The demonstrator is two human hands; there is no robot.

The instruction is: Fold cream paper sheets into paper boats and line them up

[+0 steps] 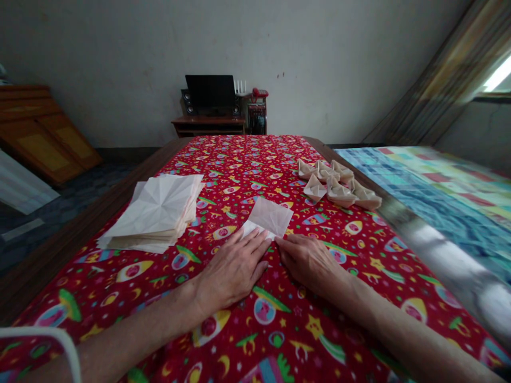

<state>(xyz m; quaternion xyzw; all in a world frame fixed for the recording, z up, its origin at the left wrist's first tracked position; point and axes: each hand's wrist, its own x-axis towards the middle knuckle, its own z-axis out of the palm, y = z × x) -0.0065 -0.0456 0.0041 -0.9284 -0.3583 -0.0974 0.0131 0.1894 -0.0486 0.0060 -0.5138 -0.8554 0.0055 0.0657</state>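
A small piece of creased, partly see-through paper (268, 214) lies on the red patterned cloth in front of me, its near edge folded over. My left hand (239, 263) rests flat on that near edge, fingers stretched out and holding nothing. At the paper's near right corner, my right hand (309, 260) has its fingers curled in, with the thumb and index fingertip at the corner. To the left sits a stack of creased paper sheets (159, 205). Several folded paper pieces (339, 187) stand grouped at the right.
The red cloth (239, 170) covers a long brown table (131, 205). A bed with a blue patchwork cover (403, 186) adjoins on the right. Against the far wall are a monitor (211, 91) and a red telephone (260, 93). A white curved tube (43, 332) crosses the lower left.
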